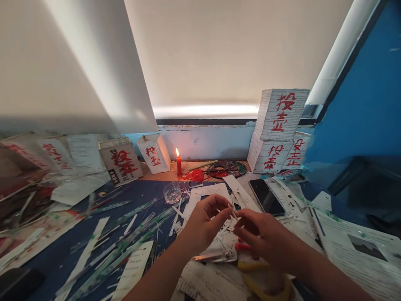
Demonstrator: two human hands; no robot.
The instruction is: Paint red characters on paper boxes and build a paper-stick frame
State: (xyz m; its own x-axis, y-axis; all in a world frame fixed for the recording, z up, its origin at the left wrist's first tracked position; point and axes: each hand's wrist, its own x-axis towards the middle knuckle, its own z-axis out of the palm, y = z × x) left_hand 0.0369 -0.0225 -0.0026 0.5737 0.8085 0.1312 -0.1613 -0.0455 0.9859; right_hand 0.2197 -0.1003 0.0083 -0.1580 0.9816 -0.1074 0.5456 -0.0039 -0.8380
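My left hand (pixel 205 221) and my right hand (pixel 266 234) meet above the cluttered desk, thumbs and fingertips pinched together. Between them is a small, thin white piece (pixel 233 213), perhaps rolled paper; the fingers cover most of it. Cut paper scraps (pixel 224 238) lie below the hands. Under my right hand and wrist is a pair of scissors with yellow handles (pixel 250 265), partly hidden, and something red shows beside it. A metal blade (pixel 213 256) rests on the papers between my forearms.
A lit red candle (pixel 178 165) stands behind the hands, near a clear round dish (pixel 172 193). Boxes with red characters (pixel 275 154) are stacked at right; more boxes (pixel 120 161) line the left. A phone (pixel 267 196), printed sheets (pixel 360 246) and green-marked strips (pixel 125 238) cover the desk.
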